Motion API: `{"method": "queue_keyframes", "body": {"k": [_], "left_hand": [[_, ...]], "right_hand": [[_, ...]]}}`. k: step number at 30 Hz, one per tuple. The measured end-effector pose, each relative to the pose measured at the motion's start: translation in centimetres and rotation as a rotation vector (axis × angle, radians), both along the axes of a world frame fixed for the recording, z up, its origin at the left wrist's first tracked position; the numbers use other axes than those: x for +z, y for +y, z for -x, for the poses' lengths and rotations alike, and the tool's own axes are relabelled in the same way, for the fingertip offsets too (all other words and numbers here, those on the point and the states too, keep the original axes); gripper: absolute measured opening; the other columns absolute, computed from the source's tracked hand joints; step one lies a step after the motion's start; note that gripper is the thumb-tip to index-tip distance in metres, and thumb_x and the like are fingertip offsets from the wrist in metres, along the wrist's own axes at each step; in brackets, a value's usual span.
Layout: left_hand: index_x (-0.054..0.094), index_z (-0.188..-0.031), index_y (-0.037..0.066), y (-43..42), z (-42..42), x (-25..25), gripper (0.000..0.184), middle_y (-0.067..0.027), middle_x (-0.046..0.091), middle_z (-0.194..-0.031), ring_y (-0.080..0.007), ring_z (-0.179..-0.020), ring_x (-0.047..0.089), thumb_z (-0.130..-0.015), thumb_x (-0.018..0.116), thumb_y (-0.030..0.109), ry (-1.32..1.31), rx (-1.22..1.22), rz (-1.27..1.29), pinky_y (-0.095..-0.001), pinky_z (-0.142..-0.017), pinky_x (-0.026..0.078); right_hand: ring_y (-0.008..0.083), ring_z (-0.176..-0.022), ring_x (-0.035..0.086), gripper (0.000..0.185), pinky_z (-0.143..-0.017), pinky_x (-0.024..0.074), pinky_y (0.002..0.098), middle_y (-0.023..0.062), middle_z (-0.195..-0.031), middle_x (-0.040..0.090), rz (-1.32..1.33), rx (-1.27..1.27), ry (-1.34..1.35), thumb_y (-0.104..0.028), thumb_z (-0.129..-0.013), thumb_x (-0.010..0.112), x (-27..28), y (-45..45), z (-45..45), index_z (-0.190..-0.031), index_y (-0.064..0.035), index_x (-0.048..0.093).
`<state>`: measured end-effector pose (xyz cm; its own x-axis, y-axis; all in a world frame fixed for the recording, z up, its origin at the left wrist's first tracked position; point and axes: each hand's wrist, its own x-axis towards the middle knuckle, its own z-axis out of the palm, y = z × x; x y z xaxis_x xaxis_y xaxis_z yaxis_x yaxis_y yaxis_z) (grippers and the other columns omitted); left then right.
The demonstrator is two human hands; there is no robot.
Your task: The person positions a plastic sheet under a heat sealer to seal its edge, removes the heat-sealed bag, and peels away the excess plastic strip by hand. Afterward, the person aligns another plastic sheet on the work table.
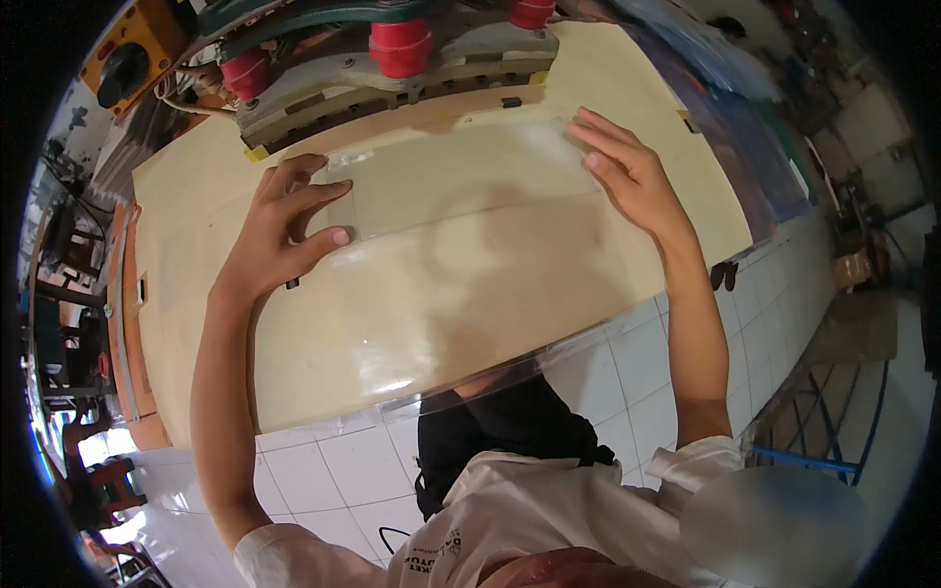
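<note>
left hand (279, 225) spread wide — right hand (635, 176) with fingers outstretched — at opposite ends of a clear sheet (461, 176).

The clear plastic sheet (461, 169) appears smooth and glossy, the cream table covering (627, 73) matt and paper-like, the red fittings (400, 49) shiny plastic, the grey bar (333, 86) dull metal, and the shirt (559, 500) matt cloth.

A workshop surrounds us: a press (323, 83) with red ribbed insulators (400, 49) stands over a cream-topped worktable (216, 363), a yellow control box (145, 49) beside it, plastic sheeting (753, 186) along one edge.
</note>
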<state>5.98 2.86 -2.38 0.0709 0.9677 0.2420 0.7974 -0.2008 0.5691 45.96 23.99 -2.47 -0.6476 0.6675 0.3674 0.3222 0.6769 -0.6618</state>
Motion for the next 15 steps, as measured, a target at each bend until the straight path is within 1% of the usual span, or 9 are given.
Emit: {"method": "queue_keyframes", "body": {"k": [2,3,5,6,9,11,12,14,15], "left_hand": [[0.070,-0.130,0.000,0.0,0.1,-0.2,0.057,-0.0227,0.048,-0.143,-0.0351,-0.139,0.043,-0.084,0.083,0.032,-0.005,-0.010,-0.008,-0.0430,-0.116,0.041],[0.070,-0.130,0.000,0.0,0.0,-0.1,0.057,-0.0227,0.048,-0.143,-0.0351,-0.139,0.043,-0.084,0.083,0.032,-0.006,-0.011,-0.012,-0.0430,-0.116,0.041],[0.071,-0.129,0.001,0.0,-0.1,0.0,0.056,-0.0226,0.048,-0.142,-0.0358,-0.140,0.043,-0.084,0.083,0.033,0.000,0.008,0.003,-0.0432,-0.116,0.041],[0.071,-0.129,0.001,0.0,0.0,0.0,0.056,-0.0226,0.048,-0.142,-0.0358,-0.140,0.043,-0.084,0.083,0.033,-0.001,0.012,0.000,-0.0432,-0.116,0.041],[0.071,-0.129,0.000,0.0,0.1,0.0,0.056,-0.0227,0.048,-0.142,-0.0364,-0.141,0.042,-0.084,0.083,0.032,0.035,0.001,-0.012,-0.0437,-0.117,0.041],[0.070,-0.129,0.000,-0.1,-0.2,0.6,0.057,-0.0226,0.048,-0.142,-0.0370,-0.141,0.042,-0.083,0.084,0.032,0.022,0.005,0.019,-0.0447,-0.117,0.040],[0.070,-0.129,0.000,0.0,-0.2,0.2,0.057,-0.0226,0.048,-0.142,-0.0370,-0.141,0.042,-0.083,0.084,0.032,0.022,0.006,0.020,-0.0447,-0.117,0.040],[0.075,-0.125,0.006,0.1,0.2,-0.9,0.057,-0.0215,0.054,-0.139,-0.0358,-0.128,0.050,-0.078,0.085,0.036,-0.009,0.006,-0.097,-0.0448,-0.110,0.041],[0.075,-0.125,0.006,0.2,0.1,-0.8,0.057,-0.0215,0.054,-0.139,-0.0358,-0.128,0.050,-0.078,0.085,0.036,-0.008,0.011,-0.093,-0.0448,-0.110,0.041]], "right_hand": [[0.0287,-0.142,0.048,0.037,-0.113,0.0428,0.0371,0.0156,-0.155,0.051,-0.007,0.008,-0.079,-0.013,-0.103,0.059,-0.2,0.2,0.0,-0.140,-0.0121,0.065],[0.0287,-0.142,0.048,0.037,-0.113,0.0428,0.0371,0.0156,-0.155,0.051,-0.010,0.007,-0.080,-0.013,-0.103,0.059,-0.2,0.3,-0.1,-0.140,-0.0121,0.065],[0.0314,-0.143,0.047,0.039,-0.115,0.0406,0.0397,0.0160,-0.155,0.051,-0.130,-0.002,-0.229,-0.015,-0.104,0.058,-0.2,0.8,0.0,-0.142,-0.0143,0.064],[0.0314,-0.143,0.047,0.039,-0.115,0.0406,0.0397,0.0160,-0.155,0.051,-0.134,0.001,-0.230,-0.015,-0.104,0.058,0.1,0.9,0.0,-0.142,-0.0143,0.064],[0.0340,-0.142,0.047,0.039,-0.117,0.0382,0.0417,0.0164,-0.154,0.051,-0.202,0.007,-0.360,-0.018,-0.104,0.057,0.8,1.3,0.0,-0.143,-0.0159,0.063],[0.0352,-0.138,0.049,0.039,-0.116,0.0385,0.0429,0.0156,-0.152,0.053,-0.281,0.052,-0.377,-0.026,-0.103,0.059,0.9,1.9,-0.1,-0.141,-0.0213,0.065],[0.0352,-0.138,0.049,0.039,-0.116,0.0385,0.0429,0.0156,-0.152,0.053,-0.281,0.054,-0.376,-0.026,-0.103,0.059,0.6,2.3,-0.2,-0.141,-0.0213,0.065],[0.0347,-0.136,0.050,0.039,-0.115,0.0390,0.0437,0.0138,-0.153,0.053,-0.369,0.082,-0.355,-0.028,-0.103,0.059,-0.1,3.0,-0.1,-0.140,-0.0219,0.066],[0.0347,-0.136,0.050,0.039,-0.115,0.0390,0.0437,0.0138,-0.153,0.053,-0.366,0.087,-0.353,-0.028,-0.103,0.059,-0.2,3.0,0.0,-0.140,-0.0219,0.066]]}}
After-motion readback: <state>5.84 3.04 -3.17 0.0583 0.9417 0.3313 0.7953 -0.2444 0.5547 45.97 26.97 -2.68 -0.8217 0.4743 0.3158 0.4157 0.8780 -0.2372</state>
